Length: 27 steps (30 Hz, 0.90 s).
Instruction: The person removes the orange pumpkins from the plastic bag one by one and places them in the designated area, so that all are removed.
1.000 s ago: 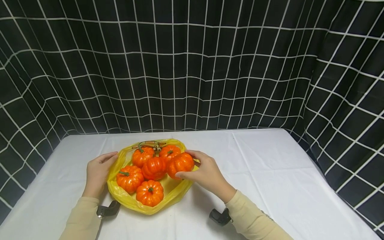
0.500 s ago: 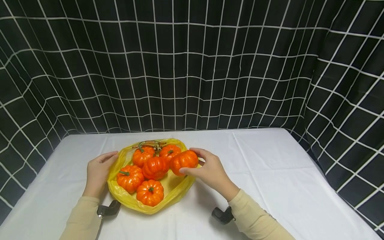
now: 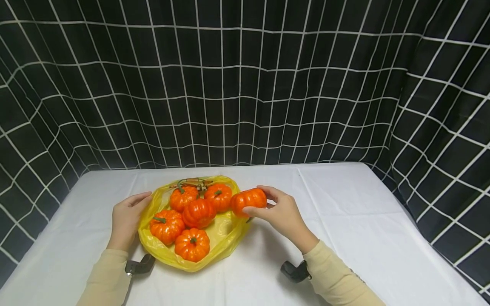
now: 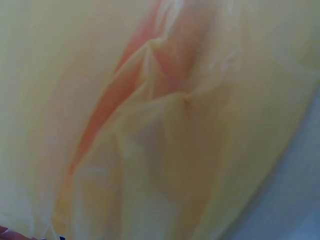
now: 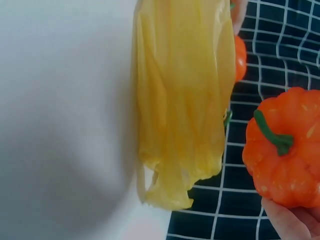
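Note:
In the head view, my right hand (image 3: pixel 285 214) grips a small orange pumpkin (image 3: pixel 249 201) from its right side, thumb in front and fingers behind. It is tipped on its side above the right rim of a yellow plastic bag (image 3: pixel 226 250). Its green stem faces the right wrist camera, where the pumpkin (image 5: pixel 287 150) fills the right edge. My left hand (image 3: pixel 128 216) holds the bag's left rim at the fingertips; the bag hides part of them. Inside the open bag sit several more pumpkins (image 3: pixel 192 245). Only the bag's blurred side (image 4: pixel 165 150) shows in the left wrist view.
Thin brown and green bits (image 3: pixel 197 184), too small to identify, lie at the bag's far rim. A white cloth (image 3: pixel 344 229) covers the table. Black curtains with a white grid (image 3: pixel 245 97) stand behind and at both sides. Each wrist wears a black camera (image 3: pixel 296 271).
My right hand has moved to the right with the pumpkin, from over the bag's inside to its right rim. The pumpkin has tipped further. My left hand has stayed at the rim.

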Tool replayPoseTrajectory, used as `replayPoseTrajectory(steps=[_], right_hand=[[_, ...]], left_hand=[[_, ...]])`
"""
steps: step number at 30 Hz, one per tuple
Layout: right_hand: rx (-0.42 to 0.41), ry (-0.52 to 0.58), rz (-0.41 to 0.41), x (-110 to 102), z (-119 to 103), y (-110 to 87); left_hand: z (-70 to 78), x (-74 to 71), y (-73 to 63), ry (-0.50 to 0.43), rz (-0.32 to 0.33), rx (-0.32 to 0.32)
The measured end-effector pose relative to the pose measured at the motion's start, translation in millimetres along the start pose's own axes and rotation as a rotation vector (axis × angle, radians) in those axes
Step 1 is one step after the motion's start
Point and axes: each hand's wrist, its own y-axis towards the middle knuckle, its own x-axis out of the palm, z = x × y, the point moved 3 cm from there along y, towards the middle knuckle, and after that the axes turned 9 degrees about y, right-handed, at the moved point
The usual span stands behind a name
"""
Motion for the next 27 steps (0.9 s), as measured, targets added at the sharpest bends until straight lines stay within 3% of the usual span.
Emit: replayPoseTrajectory(steps=[27], right_hand=[[0.034,-0.083,0.085,-33.9,16.1,3.0]], left_hand=[[0.7,0.1,-1.4,-0.013,0.004,0.001]])
